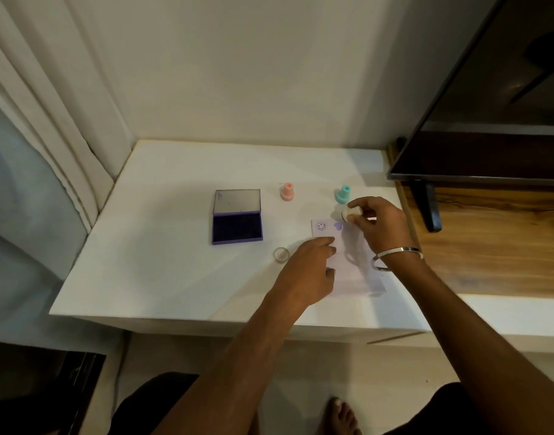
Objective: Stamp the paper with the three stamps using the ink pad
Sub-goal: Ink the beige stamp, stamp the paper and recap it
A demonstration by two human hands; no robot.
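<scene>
A pale lilac paper (351, 277) lies on the white table (162, 277), bearing a smiley print (321, 227) and a purple heart print (339, 227) near its far edge. My left hand (310, 271) presses flat on the paper's left side. My right hand (376, 227) holds a cream stamp (350, 213) tilted just above the paper's far right corner. A pink stamp (287, 192) and a teal stamp (342, 194) stand upright behind the paper. The purple ink pad (237, 229) lies open at the left, lid raised.
A small round clear cap (281, 254) lies left of the paper. A dark TV screen (489, 120) on a stand (428, 205) sits over the wooden shelf (489, 246) at right. Curtains (49, 136) hang at the left.
</scene>
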